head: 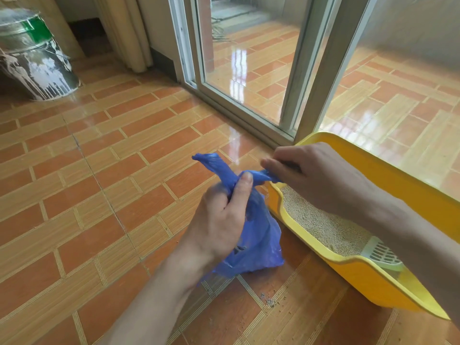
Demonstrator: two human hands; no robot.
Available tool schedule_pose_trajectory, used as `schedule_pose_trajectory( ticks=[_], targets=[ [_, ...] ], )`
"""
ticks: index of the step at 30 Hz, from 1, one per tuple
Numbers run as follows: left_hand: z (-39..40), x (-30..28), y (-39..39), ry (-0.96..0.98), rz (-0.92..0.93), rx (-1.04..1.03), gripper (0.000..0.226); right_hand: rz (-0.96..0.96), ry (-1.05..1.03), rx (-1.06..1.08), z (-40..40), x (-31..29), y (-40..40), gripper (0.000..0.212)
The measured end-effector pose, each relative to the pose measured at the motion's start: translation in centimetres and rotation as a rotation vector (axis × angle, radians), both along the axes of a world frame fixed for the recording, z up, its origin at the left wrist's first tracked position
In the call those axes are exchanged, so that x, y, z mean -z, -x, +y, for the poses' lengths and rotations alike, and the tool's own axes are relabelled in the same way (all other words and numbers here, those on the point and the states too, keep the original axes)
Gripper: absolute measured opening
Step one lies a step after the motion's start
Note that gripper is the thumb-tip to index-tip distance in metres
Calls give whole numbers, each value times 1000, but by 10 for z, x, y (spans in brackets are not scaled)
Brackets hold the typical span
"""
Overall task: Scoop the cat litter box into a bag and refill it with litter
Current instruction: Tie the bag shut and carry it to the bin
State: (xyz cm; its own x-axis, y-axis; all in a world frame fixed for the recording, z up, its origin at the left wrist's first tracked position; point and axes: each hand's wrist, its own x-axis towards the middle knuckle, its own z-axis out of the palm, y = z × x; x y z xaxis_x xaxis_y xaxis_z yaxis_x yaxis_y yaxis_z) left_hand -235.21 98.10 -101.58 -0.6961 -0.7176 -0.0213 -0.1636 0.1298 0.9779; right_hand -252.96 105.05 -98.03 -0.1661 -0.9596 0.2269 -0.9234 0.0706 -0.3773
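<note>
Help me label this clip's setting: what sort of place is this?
Probably a home, on the floor beside a balcony door: glossy orange brick-pattern floor tiles, a white-framed sliding glass door, and a yellow plastic cat litter box on the floor.

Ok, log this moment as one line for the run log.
left hand grips blue bag neck | right hand pulls bag handle | scoop lies in litter box

Scoop (382, 253) half hidden by forearm — bucket (32, 56) cut off left
</note>
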Motion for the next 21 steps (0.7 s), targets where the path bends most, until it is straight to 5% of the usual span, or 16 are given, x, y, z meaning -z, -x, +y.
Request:
schedule_pose_trajectory(
  ticks=[7, 13, 18, 21],
  targets=[
    [-2, -2, -5, -291, -7, 138, 66, -148, 142, 97, 6, 8, 0, 41],
    [-3, -7, -5, -345, 8, 142, 52, -354, 340, -56, 26, -6, -20, 22],
    [-4, -12, -10, -309, -8, 139, 34, -262, 375, -343, 34, 11, -27, 23],
    [-7, -6, -12, -209, -2, 135, 17, -360, 341, -271, 36, 30, -21, 29]
  ],
)
